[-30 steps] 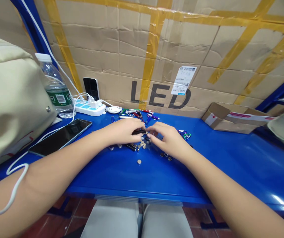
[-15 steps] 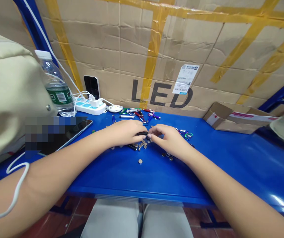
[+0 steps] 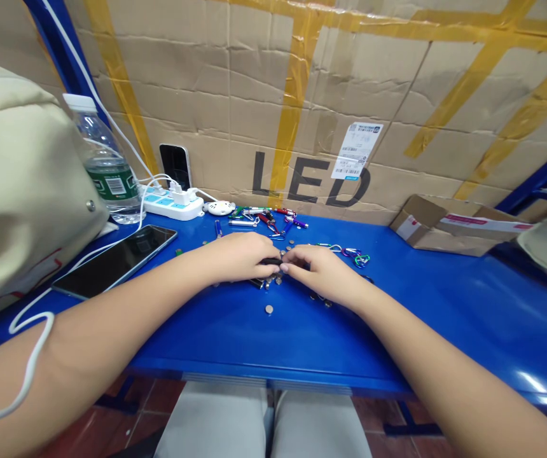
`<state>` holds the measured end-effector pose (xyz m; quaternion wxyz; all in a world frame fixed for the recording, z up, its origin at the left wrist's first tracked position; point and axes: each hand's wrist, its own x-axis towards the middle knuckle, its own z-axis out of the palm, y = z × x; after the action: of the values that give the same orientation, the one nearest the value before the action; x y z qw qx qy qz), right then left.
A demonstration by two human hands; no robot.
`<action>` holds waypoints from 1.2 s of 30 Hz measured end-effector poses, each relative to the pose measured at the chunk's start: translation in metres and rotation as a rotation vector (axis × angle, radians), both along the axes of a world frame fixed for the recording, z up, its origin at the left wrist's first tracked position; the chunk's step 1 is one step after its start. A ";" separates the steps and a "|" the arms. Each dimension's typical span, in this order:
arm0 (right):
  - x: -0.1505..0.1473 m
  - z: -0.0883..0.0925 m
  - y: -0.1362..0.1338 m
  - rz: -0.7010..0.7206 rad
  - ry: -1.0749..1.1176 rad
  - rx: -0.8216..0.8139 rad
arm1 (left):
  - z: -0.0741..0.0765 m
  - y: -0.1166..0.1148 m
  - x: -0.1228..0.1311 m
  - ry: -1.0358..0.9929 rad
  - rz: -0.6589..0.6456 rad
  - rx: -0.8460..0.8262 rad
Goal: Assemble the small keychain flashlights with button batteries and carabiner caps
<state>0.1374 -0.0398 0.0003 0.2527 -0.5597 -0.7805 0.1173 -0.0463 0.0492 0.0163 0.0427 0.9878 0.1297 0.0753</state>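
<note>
My left hand [image 3: 240,256] is closed round a small black tube [image 3: 270,261], which looks like a mini flashlight body, held just above the blue table [image 3: 264,343]. My right hand [image 3: 318,270] meets it at the tube's right end, its fingertips pinched together on something too small to make out. Under and beside both hands lies a scatter of several small round button cells [image 3: 268,310]. More little coloured keychain flashlights [image 3: 273,219] lie farther back near the cardboard wall.
A phone [image 3: 116,261] lies at the left with a white cable [image 3: 30,356] running over my forearm. Behind it stand a water bottle [image 3: 106,168], a power strip [image 3: 173,205] and a beige bag [image 3: 20,191]. Coloured carabiner clips [image 3: 357,256] and a flat carton [image 3: 450,226] lie right.
Both hands have sunk a little toward the table and drawn closer together at the tube. The view has shifted slightly.
</note>
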 end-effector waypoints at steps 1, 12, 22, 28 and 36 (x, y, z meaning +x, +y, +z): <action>0.000 0.000 0.000 0.004 0.001 0.000 | 0.000 0.000 0.000 -0.004 -0.001 -0.002; 0.000 0.000 0.000 0.006 -0.006 -0.017 | -0.001 0.000 0.000 0.003 0.012 -0.033; 0.001 -0.001 0.001 0.044 -0.033 0.011 | 0.000 -0.002 0.000 0.027 0.000 -0.042; 0.000 0.000 0.000 0.048 -0.056 0.020 | 0.001 -0.004 0.000 0.036 0.015 -0.052; -0.001 0.000 -0.001 0.055 -0.080 0.003 | 0.001 -0.004 -0.001 0.063 0.009 -0.063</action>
<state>0.1364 -0.0408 0.0005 0.2188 -0.5420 -0.8051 0.1007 -0.0472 0.0451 0.0177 0.0691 0.9873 0.1376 0.0400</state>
